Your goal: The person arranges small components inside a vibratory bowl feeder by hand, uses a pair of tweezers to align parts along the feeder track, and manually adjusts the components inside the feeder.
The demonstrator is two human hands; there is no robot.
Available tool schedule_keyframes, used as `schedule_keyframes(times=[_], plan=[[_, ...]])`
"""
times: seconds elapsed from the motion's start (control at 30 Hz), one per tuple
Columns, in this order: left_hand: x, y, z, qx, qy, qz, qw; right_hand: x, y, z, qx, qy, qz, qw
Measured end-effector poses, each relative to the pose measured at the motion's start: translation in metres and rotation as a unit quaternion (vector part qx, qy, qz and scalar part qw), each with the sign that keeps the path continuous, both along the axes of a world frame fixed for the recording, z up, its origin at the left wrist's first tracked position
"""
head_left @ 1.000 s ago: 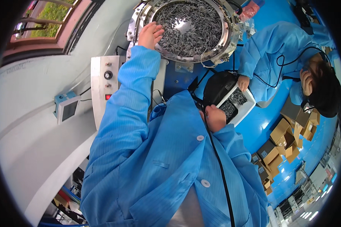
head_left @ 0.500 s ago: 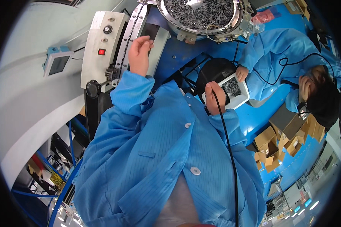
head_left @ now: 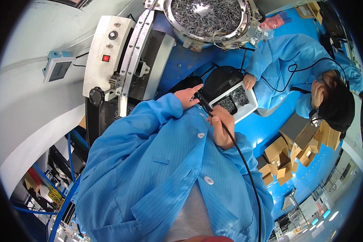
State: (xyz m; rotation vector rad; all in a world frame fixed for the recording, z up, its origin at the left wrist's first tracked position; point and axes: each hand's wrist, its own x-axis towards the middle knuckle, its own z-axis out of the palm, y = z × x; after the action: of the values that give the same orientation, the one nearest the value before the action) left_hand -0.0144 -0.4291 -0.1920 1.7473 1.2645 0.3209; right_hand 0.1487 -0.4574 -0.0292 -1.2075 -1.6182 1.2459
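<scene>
It's bright in here, white strip lights [head_left: 334, 215] glaring on the right, the glossy blue floor [head_left: 266, 129] catching glints, straight edges bowing toward the dark rim.

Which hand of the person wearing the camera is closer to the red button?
Left. In the picture, the left hand is below and to the right of the red button; the right hand is lower and farther right.
</scene>
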Motion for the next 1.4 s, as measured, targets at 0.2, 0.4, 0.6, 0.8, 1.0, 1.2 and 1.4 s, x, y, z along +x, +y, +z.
schedule_keyframes(times=[0.2,0.4,0.6,0.8,1.0,1.2,1.4], plan=[[-0.006,-0.005,-0.018,0.158,0.006,-0.096,0.983,0.018,-0.014,0.008,0.051,0.018,0.099,0.994],[-0.003,-0.019,-0.019,0.195,-0.075,-0.09,0.974,0.023,-0.019,0.021,0.102,0.006,0.15,0.983],[-0.026,-0.034,0.022,0.169,-0.078,-0.087,0.979,0.047,-0.02,0.022,0.145,-0.037,0.156,0.976],[-0.04,-0.06,0.07,0.21,-0.092,-0.136,0.964,0.045,-0.035,-0.032,0.075,-0.227,0.043,0.97],[-0.035,-0.064,0.13,0.252,-0.127,-0.149,0.948,0.012,-0.025,-0.034,0.123,-0.236,0.162,0.95],[-0.03,-0.065,0.171,0.273,-0.215,-0.118,0.93,-0.008,-0.032,-0.028,0.204,-0.254,0.234,0.916],[-0.038,-0.069,0.163,0.302,-0.194,-0.095,0.928,-0.009,-0.033,-0.023,0.162,-0.254,0.219,0.928]])
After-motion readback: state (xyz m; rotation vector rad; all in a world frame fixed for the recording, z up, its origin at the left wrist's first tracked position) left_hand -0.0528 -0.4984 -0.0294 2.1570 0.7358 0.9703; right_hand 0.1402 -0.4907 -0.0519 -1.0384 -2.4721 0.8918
